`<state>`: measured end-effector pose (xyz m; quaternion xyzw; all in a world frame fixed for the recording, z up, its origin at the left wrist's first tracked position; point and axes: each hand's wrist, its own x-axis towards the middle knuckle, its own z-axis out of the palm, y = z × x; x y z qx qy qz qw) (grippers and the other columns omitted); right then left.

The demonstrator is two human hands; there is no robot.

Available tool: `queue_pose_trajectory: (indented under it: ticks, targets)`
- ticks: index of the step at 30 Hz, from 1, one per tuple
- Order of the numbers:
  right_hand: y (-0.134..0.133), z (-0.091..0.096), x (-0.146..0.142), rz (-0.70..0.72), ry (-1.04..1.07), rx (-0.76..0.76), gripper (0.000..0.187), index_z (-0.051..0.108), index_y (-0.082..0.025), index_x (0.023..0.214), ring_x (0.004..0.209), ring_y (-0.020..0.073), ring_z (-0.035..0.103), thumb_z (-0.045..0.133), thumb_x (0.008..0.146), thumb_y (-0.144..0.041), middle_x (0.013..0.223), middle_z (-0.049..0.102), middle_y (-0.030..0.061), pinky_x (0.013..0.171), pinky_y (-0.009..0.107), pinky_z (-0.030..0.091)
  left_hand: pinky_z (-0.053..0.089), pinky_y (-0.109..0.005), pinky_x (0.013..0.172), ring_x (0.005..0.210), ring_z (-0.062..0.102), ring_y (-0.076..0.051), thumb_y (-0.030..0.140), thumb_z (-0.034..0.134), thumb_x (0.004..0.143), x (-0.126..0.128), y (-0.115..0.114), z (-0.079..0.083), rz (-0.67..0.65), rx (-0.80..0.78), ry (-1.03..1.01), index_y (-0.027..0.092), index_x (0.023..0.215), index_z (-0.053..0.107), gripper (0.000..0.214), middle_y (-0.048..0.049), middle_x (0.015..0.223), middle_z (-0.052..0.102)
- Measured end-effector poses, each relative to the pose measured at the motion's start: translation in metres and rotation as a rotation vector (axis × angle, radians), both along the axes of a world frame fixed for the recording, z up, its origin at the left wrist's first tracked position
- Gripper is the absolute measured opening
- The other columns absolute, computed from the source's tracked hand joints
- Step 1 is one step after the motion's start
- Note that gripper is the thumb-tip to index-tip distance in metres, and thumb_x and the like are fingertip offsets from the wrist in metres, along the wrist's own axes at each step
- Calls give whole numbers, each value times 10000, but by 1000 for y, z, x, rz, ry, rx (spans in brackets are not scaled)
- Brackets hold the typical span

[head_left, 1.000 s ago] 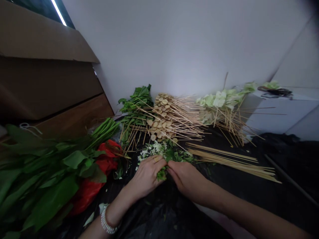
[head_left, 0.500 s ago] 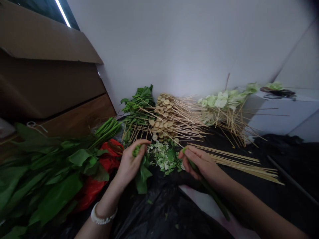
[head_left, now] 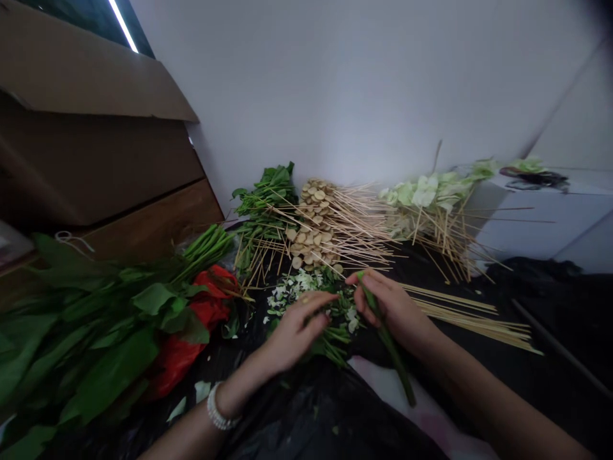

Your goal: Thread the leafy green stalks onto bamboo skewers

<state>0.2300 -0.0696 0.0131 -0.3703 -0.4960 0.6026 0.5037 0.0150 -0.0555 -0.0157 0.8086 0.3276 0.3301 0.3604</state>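
Observation:
My left hand (head_left: 304,322) hovers over the chopped greens (head_left: 292,287), its curved forefinger and thumb apart with no object visible between them. Thin green stems (head_left: 335,345) stick out below the thumb; the hand hides the rest of this bunch. My right hand (head_left: 387,303) is closed around a long green stalk (head_left: 390,345), which slants down toward me. Just beyond the right hand lie bare wooden skewers (head_left: 474,326). Behind the chopped pieces are skewered pale round slices (head_left: 313,239), with skewered leafy greens (head_left: 272,185) to their left.
Large leafy greens (head_left: 110,345) and a red plastic bag (head_left: 179,364) lie on the left. Skewered pale green leaves (head_left: 431,188) are at the back right, by the white wall (head_left: 335,89). A cardboard box (head_left: 96,147) stands far left. Black plastic sheeting (head_left: 306,415) covers the surface.
My left hand has moved right and a little toward me, from beside the chopped greens to over them. The bunch's stems now show below it. My right hand has shifted slightly, keeping the stalk.

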Motion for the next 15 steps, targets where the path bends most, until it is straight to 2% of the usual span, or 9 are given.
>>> queue_pose_trajectory:
  ticks: [3,5,8,10,12,15]
  targets:
    - [7,16,-8,16,164,-1,182,592,-196,981,494,79,515,588,907,-363,674,622,-27,465,184,381,418,-428,1022,1119,599,-263,449,512,942,-6,5,18,134,-140,-137,186,1145,691,378,-109,1166,686]
    - [10,26,-20,60,286,12,141,576,-206,964,602,103,588,620,883,-312,750,663,-8,595,217,464,444,-406,993,1104,610,-261,460,606,888,-4,-1,28,87,-245,-165,181,1176,669,406,-102,1169,690]
    - [10,35,-40,145,396,14,131,560,-222,958,739,133,638,639,869,-276,842,690,7,740,275,503,476,-361,936,1040,622,-232,452,663,852,4,-19,39,-48,-367,-168,180,1266,598,499,-91,1132,689]
    - [8,35,-49,181,380,38,118,568,-223,961,820,145,649,638,880,-274,893,694,15,812,303,499,496,-319,859,936,627,-198,446,610,893,4,-32,48,-79,-417,-118,172,1270,583,466,-74,1017,698]
    - [5,29,-52,182,312,98,117,583,-223,978,895,154,648,637,893,-283,938,695,24,873,321,478,500,-282,777,855,620,-173,439,513,949,-8,-43,59,-57,-450,-12,184,1274,581,418,-53,919,695]
    - [4,11,-45,170,211,115,155,590,-231,1026,892,157,646,623,914,-334,933,699,27,855,322,468,504,-257,733,826,635,-160,413,469,970,-49,-63,73,-19,-438,216,276,1377,516,432,-28,908,715]
